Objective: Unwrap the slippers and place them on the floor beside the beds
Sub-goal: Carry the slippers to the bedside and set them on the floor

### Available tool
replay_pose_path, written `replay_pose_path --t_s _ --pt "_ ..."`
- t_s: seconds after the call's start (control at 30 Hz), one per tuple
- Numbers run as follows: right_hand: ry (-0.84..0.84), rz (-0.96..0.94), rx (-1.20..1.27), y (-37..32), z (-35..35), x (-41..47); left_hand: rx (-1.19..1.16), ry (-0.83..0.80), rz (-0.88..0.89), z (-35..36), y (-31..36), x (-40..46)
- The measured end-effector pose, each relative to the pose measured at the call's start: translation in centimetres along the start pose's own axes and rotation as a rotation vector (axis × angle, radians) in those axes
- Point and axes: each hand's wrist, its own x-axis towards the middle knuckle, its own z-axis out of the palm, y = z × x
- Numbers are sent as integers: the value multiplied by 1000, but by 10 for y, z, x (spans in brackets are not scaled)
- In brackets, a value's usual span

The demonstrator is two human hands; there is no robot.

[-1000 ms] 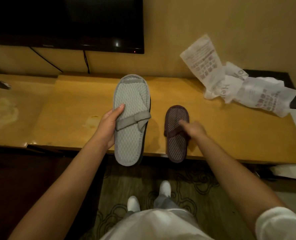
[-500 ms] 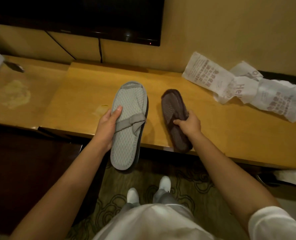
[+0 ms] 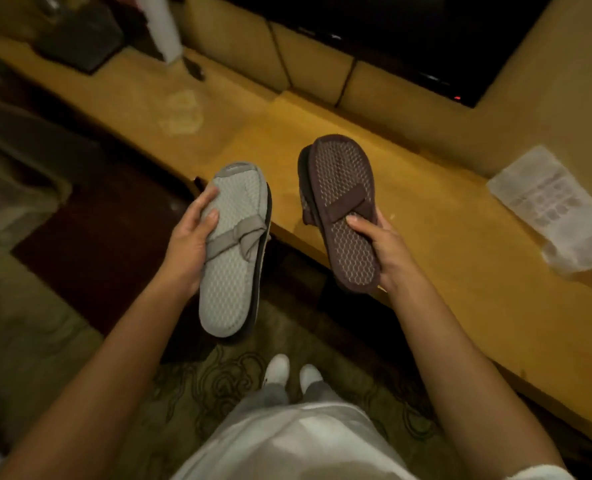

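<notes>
The left hand [image 3: 190,247] holds the grey slippers [image 3: 234,252] and the right hand [image 3: 386,251] the brown slippers [image 3: 348,209], fingers clamped on each, lifted off the desk [image 3: 460,244]. Best to keep each pair stacked together while carrying it bedward. The torn wrapper [image 3: 557,209] is blurred at the edge; no bed is visible.

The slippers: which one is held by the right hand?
The dark brown slipper, gripped by the right hand. The left hand holds the light grey slipper.

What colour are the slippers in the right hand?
Dark brown slippers, textured insole, clearest in the head view.
</notes>
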Motion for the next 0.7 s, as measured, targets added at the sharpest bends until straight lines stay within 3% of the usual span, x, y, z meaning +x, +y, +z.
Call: replay_pose_path --t_s 0.13,0.47,0.57,0.7 --pt "-278 57 -78 15 53 21 -3 300 78 -61 -1 -55" --pt "-743 241 -387 126 243 -8 -68 934 226 -195 -13 -215" --pt "-836 270 -444 165 304 -27 -103 1058 268 -254 -19 -255" --pt "-889 297 -481 222 379 -54 -204 1096 282 -333 -16 -298"
